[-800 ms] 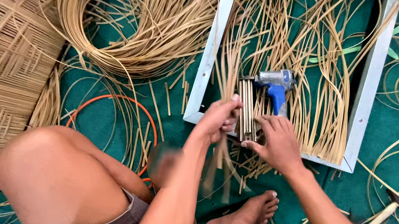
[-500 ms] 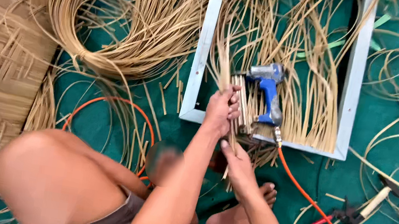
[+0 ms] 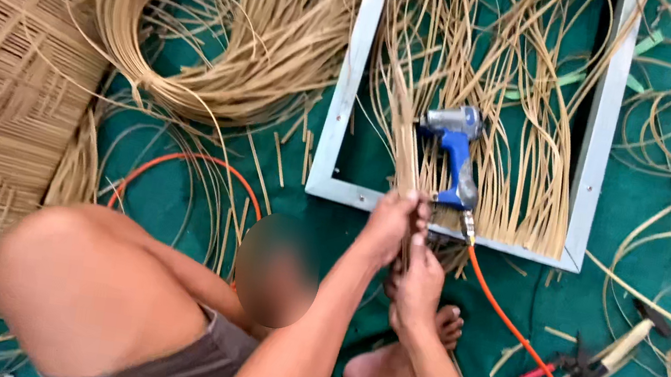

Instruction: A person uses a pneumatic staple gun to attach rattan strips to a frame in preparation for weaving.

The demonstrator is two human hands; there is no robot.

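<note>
both hands closed on one bundle of rattan strips [image 3: 405, 150] at the near rail of the grey frame [image 3: 347, 102]: left hand [image 3: 390, 223] above, right hand [image 3: 417, 285] just below. a blue air stapler [image 3: 456, 149] lay beside them.

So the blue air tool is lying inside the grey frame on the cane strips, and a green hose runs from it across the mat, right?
Not quite. The hose is orange, not green, as the head view shows. The rest holds: the blue air tool lies inside the grey frame on the cane strips, and the hose runs from it across the mat.
</note>
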